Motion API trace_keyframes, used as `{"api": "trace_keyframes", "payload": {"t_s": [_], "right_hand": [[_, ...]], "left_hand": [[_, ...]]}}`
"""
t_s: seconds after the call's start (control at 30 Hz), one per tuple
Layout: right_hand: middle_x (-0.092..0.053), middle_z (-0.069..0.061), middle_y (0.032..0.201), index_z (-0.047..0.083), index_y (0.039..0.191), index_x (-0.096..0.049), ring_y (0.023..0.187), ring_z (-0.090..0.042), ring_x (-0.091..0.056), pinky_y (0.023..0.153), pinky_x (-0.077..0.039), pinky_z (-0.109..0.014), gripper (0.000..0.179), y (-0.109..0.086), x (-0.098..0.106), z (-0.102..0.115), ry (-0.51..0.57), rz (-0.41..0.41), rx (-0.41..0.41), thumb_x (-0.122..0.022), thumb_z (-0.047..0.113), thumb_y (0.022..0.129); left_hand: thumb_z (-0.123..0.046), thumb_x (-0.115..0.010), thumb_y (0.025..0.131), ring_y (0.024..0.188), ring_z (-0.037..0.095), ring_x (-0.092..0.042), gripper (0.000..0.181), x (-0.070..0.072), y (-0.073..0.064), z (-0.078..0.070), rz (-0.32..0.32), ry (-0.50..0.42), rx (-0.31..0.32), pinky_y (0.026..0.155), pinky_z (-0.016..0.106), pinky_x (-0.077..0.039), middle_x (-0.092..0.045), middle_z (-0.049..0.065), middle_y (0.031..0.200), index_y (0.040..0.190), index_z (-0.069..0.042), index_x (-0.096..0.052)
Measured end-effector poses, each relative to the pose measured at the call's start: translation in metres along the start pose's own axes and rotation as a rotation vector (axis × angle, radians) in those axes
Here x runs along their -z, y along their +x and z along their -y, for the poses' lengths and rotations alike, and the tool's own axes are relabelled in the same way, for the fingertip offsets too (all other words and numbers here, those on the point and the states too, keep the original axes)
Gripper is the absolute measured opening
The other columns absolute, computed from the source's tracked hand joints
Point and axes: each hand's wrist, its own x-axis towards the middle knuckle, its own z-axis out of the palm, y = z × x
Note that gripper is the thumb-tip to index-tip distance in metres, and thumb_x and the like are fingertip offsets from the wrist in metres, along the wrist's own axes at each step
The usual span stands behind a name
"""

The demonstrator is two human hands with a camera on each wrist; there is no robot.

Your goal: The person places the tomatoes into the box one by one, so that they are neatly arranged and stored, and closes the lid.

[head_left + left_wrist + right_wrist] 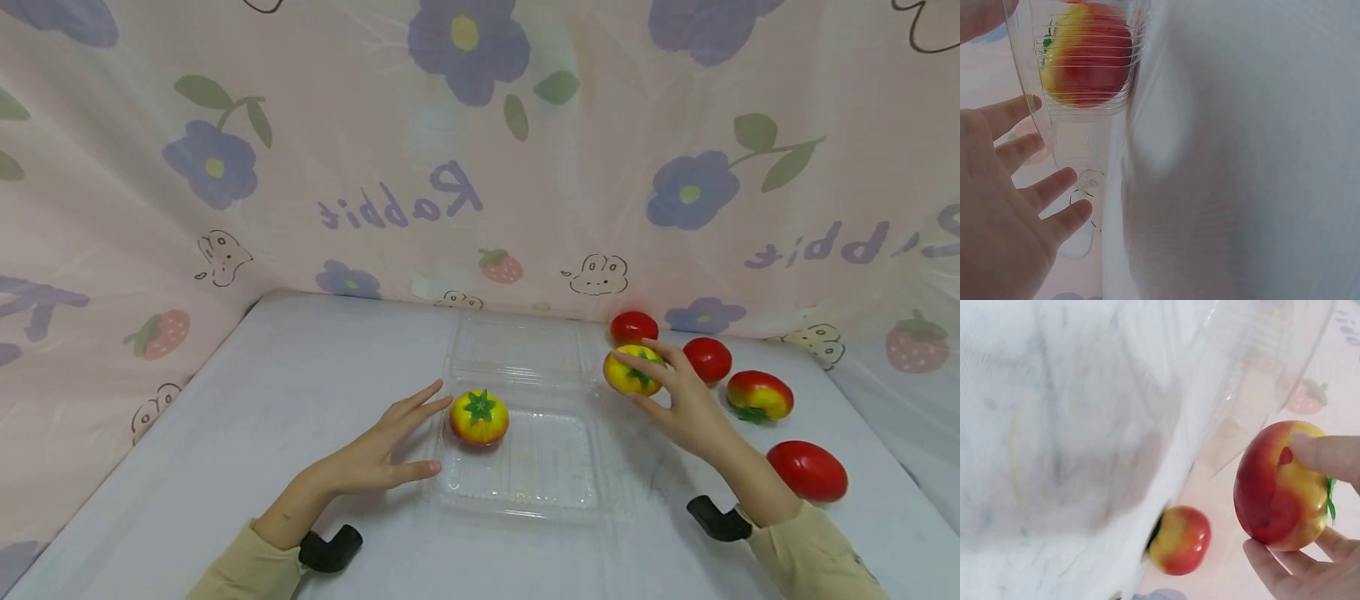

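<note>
My right hand (688, 410) pinches a yellow-and-red toy tomato (1269, 494) between thumb and fingers, its green leafy cap facing the palm in the right wrist view. It is held up at the right side of a clear plastic clamshell box (555, 458), whose lid (517, 346) lies folded back behind. A similar toy tomato (480, 423) sits in the box's left part, green cap up. My left hand (375, 454) is at the box's left edge, fingers spread and fairly straight, with fingertips (1032, 103) right at the clear wall.
Right of the box lie several more toy tomatoes: a red one (633, 325) at the back, another red one (707, 360), a red-and-yellow one (759, 396) and a large red one (808, 472) near my right forearm. A patterned curtain (517, 208) hangs behind the white table (300, 375).
</note>
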Motion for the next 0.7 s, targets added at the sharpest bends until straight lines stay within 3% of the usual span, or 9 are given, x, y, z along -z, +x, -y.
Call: {"api": "trace_keyframes", "payload": {"t_s": [0.7], "right_hand": [[-0.039,-0.017,0.141,0.024,0.13,-0.059,0.126,-0.039,-0.042,0.085,-0.054,-0.053,0.061,-0.002,-0.002,0.036,0.013,-0.009,0.185,-0.076,0.0,0.077]], "left_hand": [[-0.034,-0.065,0.089,0.144,0.038,-0.016,0.073,-0.001,0.0,0.001,-0.007,0.005,-0.025,0.104,0.073,-0.023,-0.009,0.01,0.162,0.151,-0.016,-0.031]]}}
